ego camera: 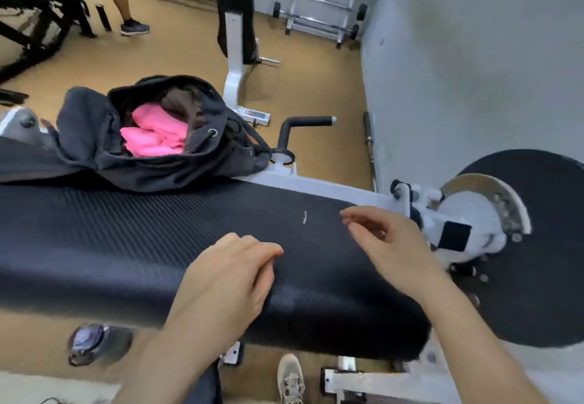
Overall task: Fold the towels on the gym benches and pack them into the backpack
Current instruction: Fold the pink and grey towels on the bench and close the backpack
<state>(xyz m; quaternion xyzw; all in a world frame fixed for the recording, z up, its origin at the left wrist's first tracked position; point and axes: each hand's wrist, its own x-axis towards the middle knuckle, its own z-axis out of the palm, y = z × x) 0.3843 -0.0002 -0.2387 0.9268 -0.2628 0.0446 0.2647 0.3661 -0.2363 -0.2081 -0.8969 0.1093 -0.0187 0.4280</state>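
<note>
A black backpack (pixel 94 147) lies open on the far left part of the black padded gym bench (pixel 142 245). Folded pink towels (pixel 155 133) sit inside its mouth, next to something brown. My left hand (pixel 227 277) rests low over the bench's near edge with fingers loosely curled and nothing in it. To its right, my right hand (pixel 388 245) hovers over the bench end, fingers apart and empty. Both hands are well right of the backpack. No loose towel shows on this bench.
A black weight plate (pixel 543 245) on a white machine frame stands at the right, by the grey wall. A white upright bench (pixel 235 33) and a dumbbell rack (pixel 319 8) are behind. A seated person's leg (pixel 123 2) shows top left. My shoe (pixel 290 378) is below.
</note>
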